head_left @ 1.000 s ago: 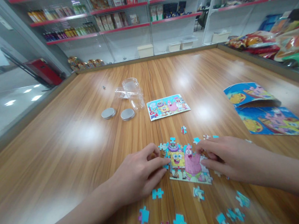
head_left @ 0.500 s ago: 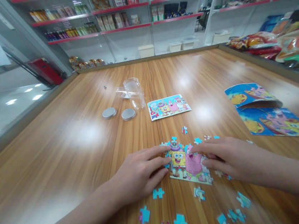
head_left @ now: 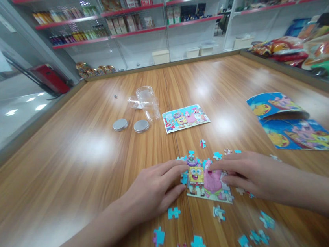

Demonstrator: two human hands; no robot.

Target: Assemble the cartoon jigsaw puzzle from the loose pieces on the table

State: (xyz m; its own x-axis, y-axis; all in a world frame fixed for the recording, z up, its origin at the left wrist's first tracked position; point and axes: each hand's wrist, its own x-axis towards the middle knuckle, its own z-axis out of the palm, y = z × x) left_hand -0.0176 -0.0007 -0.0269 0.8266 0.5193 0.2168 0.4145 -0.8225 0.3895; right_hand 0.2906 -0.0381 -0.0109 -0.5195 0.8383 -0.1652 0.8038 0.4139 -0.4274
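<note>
A partly joined jigsaw puzzle [head_left: 209,181] lies flat on the wooden table between my hands, showing a yellow square character and a pink star character. My left hand [head_left: 156,186] rests at its left edge, index fingertip near the purple hat and thumb low beside the border. From the right, my right hand [head_left: 247,169] reaches over the puzzle, its index fingertip touching the pink character and its thumb at the right side. Both hands have fingers stretched out and grasp nothing that I can see. Just below the puzzle lies a loose pale piece [head_left: 219,213].
Loose blue pieces [head_left: 198,245] are scattered in front. Beyond the puzzle lie a picture card [head_left: 186,118], two silver lids [head_left: 141,126] and clear plastic tubes [head_left: 149,105]. Blue printed wraps [head_left: 302,131] lie at right. Snack bags [head_left: 283,48] stand past the table's edge.
The middle finger of my left hand has drawn back from the puzzle's left edge. My right hand and the puzzle look nearly unchanged.
</note>
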